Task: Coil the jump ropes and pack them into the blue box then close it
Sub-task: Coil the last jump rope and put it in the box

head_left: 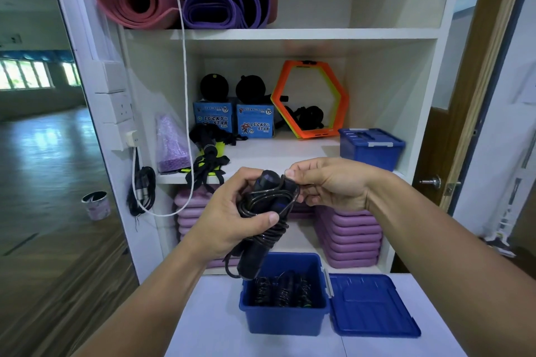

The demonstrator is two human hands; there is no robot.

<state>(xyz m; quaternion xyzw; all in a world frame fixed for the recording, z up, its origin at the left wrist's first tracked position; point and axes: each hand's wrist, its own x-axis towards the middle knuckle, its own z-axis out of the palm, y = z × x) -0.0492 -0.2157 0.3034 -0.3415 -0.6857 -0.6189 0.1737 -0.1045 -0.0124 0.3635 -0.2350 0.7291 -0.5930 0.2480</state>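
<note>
My left hand [232,217] grips a black jump rope [261,211] with dark handles, its cord wound around them in a bundle. My right hand [327,182] pinches the cord at the bundle's upper right side. Both hands hover above the open blue box [284,319] on the white table, which holds several coiled black ropes [281,290]. Its blue lid [371,304] lies flat on the table to the right of the box. More black ropes and straps [208,153] lie on the middle shelf's left side.
A white shelf unit [290,35] stands right behind the table. A second closed blue box [371,148] sits on the middle shelf at right, with an orange hexagon frame [310,98], blue cartons, rolled mats above, purple pads below. A white cable [185,95] hangs at left.
</note>
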